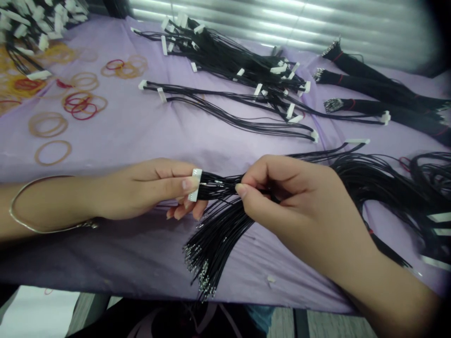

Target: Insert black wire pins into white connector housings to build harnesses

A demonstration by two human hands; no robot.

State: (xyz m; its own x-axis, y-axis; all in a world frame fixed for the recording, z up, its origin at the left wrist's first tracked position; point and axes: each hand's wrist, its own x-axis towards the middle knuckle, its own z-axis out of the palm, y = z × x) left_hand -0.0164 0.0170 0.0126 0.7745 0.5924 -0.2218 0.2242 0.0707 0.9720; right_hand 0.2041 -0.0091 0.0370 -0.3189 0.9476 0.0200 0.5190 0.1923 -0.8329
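Between thumb and fingers, my left hand [155, 188] grips a white connector housing [195, 184]. Several black wires [218, 183] run from the housing rightward to my right hand [292, 202]. That hand is closed in a pinch on black wire, thumb against forefinger. Two small metal terminals show on wires between the hands, near the housing. Below my right hand, a loose bundle of black wires [218, 244] fans out with bare metal terminals at its ends. The inner fingers of my right hand are partly hidden.
Finished-looking black harnesses with white connectors [229, 61] lie across the purple cloth [116, 136]. Tied wire bundles [373, 84] rest at back right, more wires [380, 183] at right. Rubber bands [49, 124] and piled white connectors [38, 23] are at left. The table's front edge is close.
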